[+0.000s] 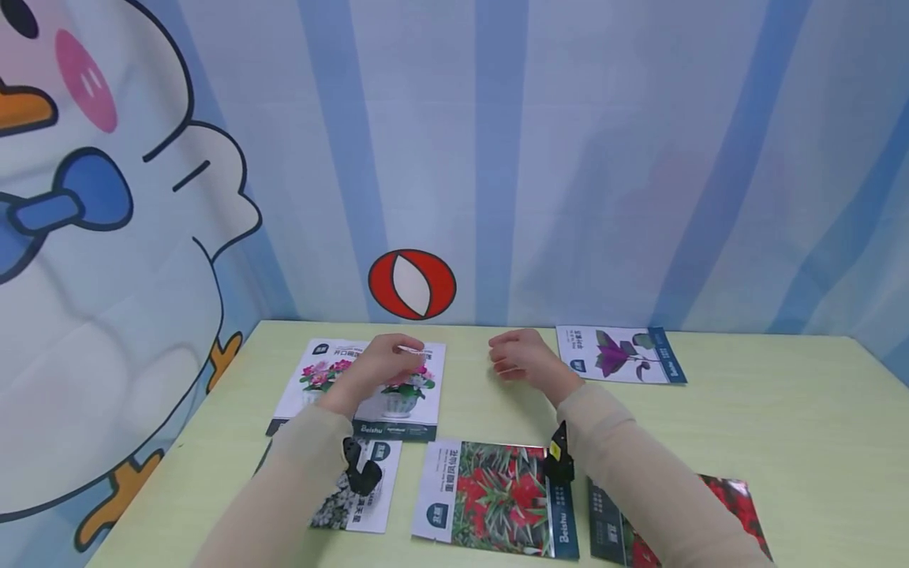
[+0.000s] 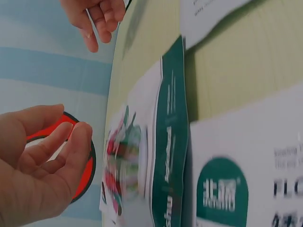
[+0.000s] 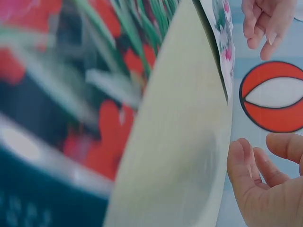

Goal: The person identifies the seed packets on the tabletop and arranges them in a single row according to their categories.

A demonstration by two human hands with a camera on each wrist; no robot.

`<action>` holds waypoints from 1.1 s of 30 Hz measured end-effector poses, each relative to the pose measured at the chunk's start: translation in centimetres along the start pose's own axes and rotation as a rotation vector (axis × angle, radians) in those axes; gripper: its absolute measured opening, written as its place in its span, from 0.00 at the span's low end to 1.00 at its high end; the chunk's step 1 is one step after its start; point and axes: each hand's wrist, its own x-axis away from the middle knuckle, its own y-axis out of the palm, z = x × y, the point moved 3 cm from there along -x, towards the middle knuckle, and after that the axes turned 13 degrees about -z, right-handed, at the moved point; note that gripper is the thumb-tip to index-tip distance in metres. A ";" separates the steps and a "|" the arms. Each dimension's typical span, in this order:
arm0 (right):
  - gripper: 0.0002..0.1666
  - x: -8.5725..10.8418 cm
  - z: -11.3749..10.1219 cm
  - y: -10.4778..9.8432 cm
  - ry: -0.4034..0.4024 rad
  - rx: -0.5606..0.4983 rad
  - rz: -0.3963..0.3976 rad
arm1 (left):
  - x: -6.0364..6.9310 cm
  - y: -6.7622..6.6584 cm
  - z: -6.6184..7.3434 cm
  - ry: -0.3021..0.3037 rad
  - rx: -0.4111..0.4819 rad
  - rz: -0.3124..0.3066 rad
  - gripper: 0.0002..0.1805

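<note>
Red-flower packets (image 1: 490,498) lie nearest; my left hand (image 1: 383,364) hovers over pink-flower packets (image 1: 399,406), my right hand (image 1: 527,360) near the table's (image 1: 781,410) far edge, both loosely curled, empty.

White rectangular pink-flower-printed packets (image 1: 399,404), white rectangular purple-flower-printed packet (image 1: 612,355) with dark-blue band (image 1: 668,356), pale-yellow flat tabletop (image 1: 774,426), blue-striped fabric backdrop (image 1: 433,158)

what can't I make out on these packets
Head: middle of the lower-right packet, behind the right sleeve.
Head: part of the pale-flowered packet, behind the left sleeve.
Left wrist: lettering on the nearest packet, cut by the right edge.
Right wrist: print on the red-flowered packet, blurred.
</note>
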 end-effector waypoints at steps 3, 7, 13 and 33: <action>0.22 0.2 0.1 -1.2 -0.024 0.016 -0.011 | -0.4 0.9 0.6 0.033 0.008 -0.039 0.21; 0.24 0.6 0.2 -2.9 -0.047 0.029 -0.029 | -0.9 2.1 1.3 0.053 0.049 -0.072 0.21; 0.27 1.5 0.3 -6.3 -0.030 0.061 -0.003 | -1.7 3.7 1.9 0.079 0.109 -0.113 0.21; 0.29 5.0 2.9 -17.2 -0.018 0.266 0.186 | -3.5 8.9 4.4 0.241 0.290 -0.378 0.25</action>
